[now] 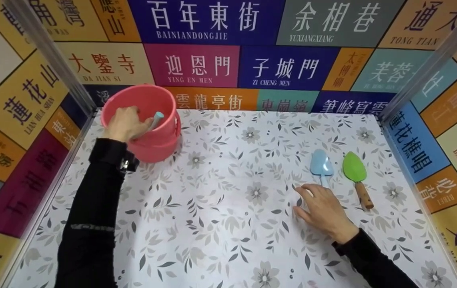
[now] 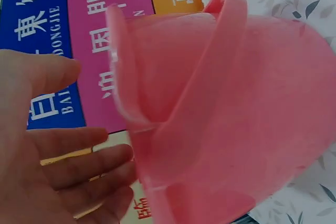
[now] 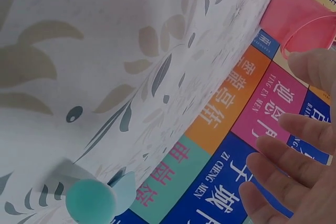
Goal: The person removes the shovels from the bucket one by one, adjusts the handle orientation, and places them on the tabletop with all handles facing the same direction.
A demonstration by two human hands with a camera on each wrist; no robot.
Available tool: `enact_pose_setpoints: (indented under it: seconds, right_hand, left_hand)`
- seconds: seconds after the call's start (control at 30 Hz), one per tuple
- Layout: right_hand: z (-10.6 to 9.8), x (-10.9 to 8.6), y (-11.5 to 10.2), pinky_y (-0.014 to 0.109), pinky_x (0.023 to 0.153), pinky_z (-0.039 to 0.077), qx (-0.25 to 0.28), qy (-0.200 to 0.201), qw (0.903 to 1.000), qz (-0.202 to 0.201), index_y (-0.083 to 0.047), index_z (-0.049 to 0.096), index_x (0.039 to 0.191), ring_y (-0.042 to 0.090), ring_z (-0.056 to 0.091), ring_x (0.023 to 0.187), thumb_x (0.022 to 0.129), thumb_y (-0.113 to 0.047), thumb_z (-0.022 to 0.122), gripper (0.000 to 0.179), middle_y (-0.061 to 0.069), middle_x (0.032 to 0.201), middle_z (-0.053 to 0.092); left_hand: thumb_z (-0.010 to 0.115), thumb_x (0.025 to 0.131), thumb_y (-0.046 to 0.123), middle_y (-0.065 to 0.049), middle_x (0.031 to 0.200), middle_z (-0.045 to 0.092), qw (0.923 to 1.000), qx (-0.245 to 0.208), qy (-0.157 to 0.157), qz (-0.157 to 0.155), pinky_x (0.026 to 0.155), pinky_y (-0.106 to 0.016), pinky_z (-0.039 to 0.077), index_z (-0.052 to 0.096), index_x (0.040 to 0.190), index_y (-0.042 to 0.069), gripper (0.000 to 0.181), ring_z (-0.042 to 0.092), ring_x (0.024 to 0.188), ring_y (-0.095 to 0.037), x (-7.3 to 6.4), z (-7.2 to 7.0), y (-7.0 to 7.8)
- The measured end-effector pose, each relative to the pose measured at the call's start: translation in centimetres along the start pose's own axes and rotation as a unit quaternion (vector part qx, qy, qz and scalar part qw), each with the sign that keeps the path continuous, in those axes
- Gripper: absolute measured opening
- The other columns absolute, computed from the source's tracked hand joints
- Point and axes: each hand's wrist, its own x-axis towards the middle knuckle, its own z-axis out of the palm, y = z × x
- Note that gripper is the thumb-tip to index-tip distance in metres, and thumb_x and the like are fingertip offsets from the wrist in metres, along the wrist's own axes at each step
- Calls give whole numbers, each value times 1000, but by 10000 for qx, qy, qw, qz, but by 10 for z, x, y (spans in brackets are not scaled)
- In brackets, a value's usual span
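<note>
A pink bucket (image 1: 154,146) stands at the back left. Over its rim reaches my left hand (image 1: 126,124), and in the left wrist view that hand's fingers are extended beside the bucket with nothing held. By the thumb, a handle with a teal end (image 1: 157,119) sticks up from the bucket; what it belongs to is hidden. My right hand (image 1: 324,210) hovers with loosely bent, spread fingers near a light blue toy shovel (image 1: 321,163), partly covering its handle. The shovel's round handle end (image 3: 90,201) shows in the right wrist view, apart from the fingers.
To the right of the blue shovel lies a green trowel (image 1: 354,167) with a wooden handle. A white floral cloth (image 1: 220,200) covers the table. Colourful panels with printed characters (image 1: 196,66) wall in the back and both sides.
</note>
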Motion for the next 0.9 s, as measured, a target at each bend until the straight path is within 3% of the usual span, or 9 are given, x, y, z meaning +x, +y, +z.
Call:
enact_pose_setpoints:
  seconds: [0.1, 0.3, 0.47, 0.7, 0.9]
  right_hand:
    - [1, 0, 1, 53, 78, 55, -7, -54, 10000, 10, -2, 65, 118, 38, 66, 97, 78, -27, 82, 50, 18, 108, 66]
    - [1, -3, 3, 54, 77, 54, -6, -42, 10000, 24, -3, 64, 116, 39, 65, 95, 77, -26, 81, 49, 18, 107, 66]
    - [1, -4, 3, 54, 78, 54, -7, -118, 9999, 81, -2, 64, 117, 39, 65, 96, 78, -25, 81, 49, 18, 108, 66]
    - [1, -4, 4, 54, 79, 54, -25, -161, 9998, 121, -2, 65, 117, 38, 65, 97, 78, -26, 82, 49, 18, 109, 66]
    - [1, -4, 5, 54, 78, 54, -11, -148, 9998, 145, -2, 65, 117, 39, 65, 96, 79, -27, 81, 49, 18, 108, 66]
  left_hand:
    - [44, 96, 67, -34, 115, 60, 9984, 290, -393, -294, 89, -55, 53, 56, 121, -11, 83, 62, 101, -44, 5, 3, -3]
    - [35, 91, 80, -36, 119, 52, 9923, 575, -921, -590, 97, -58, 47, 52, 125, -16, 103, 55, 106, -47, 14, 3, -3]
    - [42, 91, 77, -34, 115, 55, 9903, 617, -1040, -684, 95, -55, 49, 56, 119, -14, 96, 57, 103, -45, 19, 2, -4]
    - [54, 93, 59, -40, 130, 49, 9877, 705, -1166, -768, 106, -59, 44, 51, 130, -16, 84, 51, 120, -50, 25, 3, -8]
    - [59, 91, 47, -40, 132, 47, 9859, 736, -1227, -865, 107, -59, 43, 51, 130, -16, 74, 50, 120, -49, 30, 5, -7]
